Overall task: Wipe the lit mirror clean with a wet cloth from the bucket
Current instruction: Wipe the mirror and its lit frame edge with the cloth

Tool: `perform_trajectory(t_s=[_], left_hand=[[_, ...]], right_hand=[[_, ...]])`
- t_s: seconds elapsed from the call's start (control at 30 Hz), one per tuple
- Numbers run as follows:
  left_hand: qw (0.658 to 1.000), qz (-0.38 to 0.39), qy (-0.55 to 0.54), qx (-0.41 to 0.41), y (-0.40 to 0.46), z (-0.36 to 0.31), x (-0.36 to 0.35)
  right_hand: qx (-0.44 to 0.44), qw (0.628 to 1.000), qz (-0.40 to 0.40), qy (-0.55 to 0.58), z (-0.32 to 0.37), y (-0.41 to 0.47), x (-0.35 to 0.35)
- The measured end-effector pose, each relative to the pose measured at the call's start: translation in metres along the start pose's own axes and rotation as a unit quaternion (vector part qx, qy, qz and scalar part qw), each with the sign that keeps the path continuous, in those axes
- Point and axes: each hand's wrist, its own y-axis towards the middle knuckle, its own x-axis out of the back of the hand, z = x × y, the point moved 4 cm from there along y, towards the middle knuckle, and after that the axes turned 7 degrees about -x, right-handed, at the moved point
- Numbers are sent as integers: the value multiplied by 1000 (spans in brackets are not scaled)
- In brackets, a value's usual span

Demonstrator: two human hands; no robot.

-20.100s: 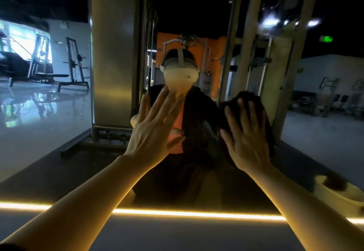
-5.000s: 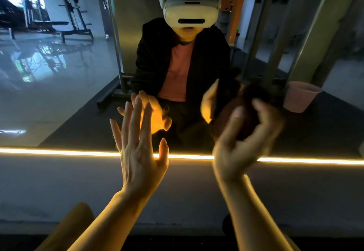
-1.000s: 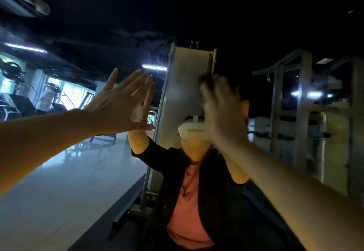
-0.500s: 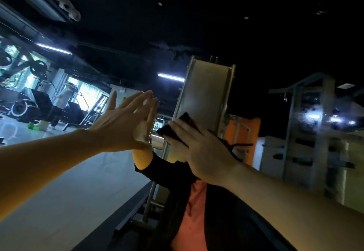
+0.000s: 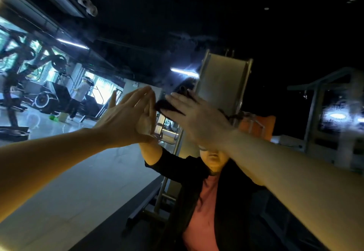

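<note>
A: While the left hand point(image 5: 126, 118) lies flat on the mirror point(image 5: 82, 181), fingers spread and holding nothing, where is the cloth point(image 5: 167, 104)?

B: Under the right hand point(image 5: 195, 118), just right of the left one. That palm presses the dark cloth against the glass, fingers stretched over it.

A: Is it wet?

B: Hard to say; it is dark and mostly hidden.

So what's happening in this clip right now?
A person is wiping a large mirror in a gym. The right hand presses a dark cloth flat against the glass, high up. The left hand is open, palm against the mirror beside it, holding nothing. The bucket is not in view. Smears show on the glass at the right, so wiping looks unfinished.
</note>
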Motion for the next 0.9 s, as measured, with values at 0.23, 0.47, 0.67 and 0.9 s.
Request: perform_trajectory(t_s=[0.23, 0.47, 0.67, 0.9], left_hand=[[1000, -17, 13, 21, -8, -3, 3], [998, 12, 34, 42, 0, 2, 13], [995, 7, -2, 101, 31, 2, 35], [989, -53, -58, 127, 43, 26, 38]], right_hand=[[-319, 945, -60, -46, -47, 35, 13], [-145, 987, 6, -66, -26, 31, 1], [-361, 929, -59, -61, -71, 56, 18], [-218, 974, 4, -68, -67, 66, 2]])
